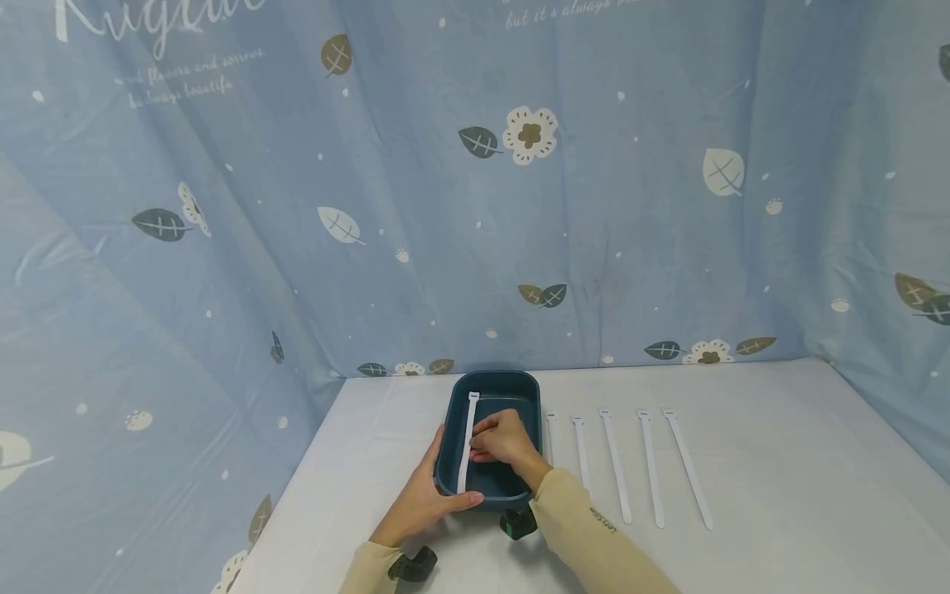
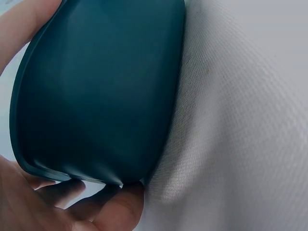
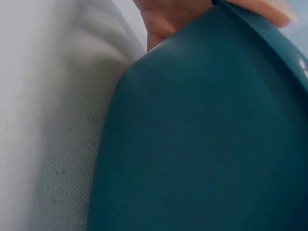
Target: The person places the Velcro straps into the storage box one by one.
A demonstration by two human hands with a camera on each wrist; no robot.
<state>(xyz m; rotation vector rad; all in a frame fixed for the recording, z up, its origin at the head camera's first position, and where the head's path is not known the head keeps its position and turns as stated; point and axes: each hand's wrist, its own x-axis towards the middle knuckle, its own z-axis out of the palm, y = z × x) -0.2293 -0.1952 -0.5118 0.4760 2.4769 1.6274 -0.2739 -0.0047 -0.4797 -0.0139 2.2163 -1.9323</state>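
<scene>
A dark teal tray (image 1: 492, 500) stands on the white cloth. One white slotted strap (image 1: 467, 437), like a cable tie, lies lengthwise in its left part. My left hand (image 1: 423, 497) grips the tray's near left corner, its thumb over the near rim. In the left wrist view, the fingers (image 2: 115, 207) press the outer wall. My right hand (image 1: 508, 439) reaches into the tray over the right rim, with bent fingers. Its fingertips are at the strap's right edge; whether they pinch it is hidden. The right wrist view shows mainly the tray's outer wall (image 3: 202, 130).
Several more white straps (image 1: 615, 466) lie in a spaced row right of the tray, heads away from me. The right forearm partly covers the nearest ones. A blue patterned curtain (image 1: 475, 206) hangs behind and beside the white-covered table (image 1: 787, 462).
</scene>
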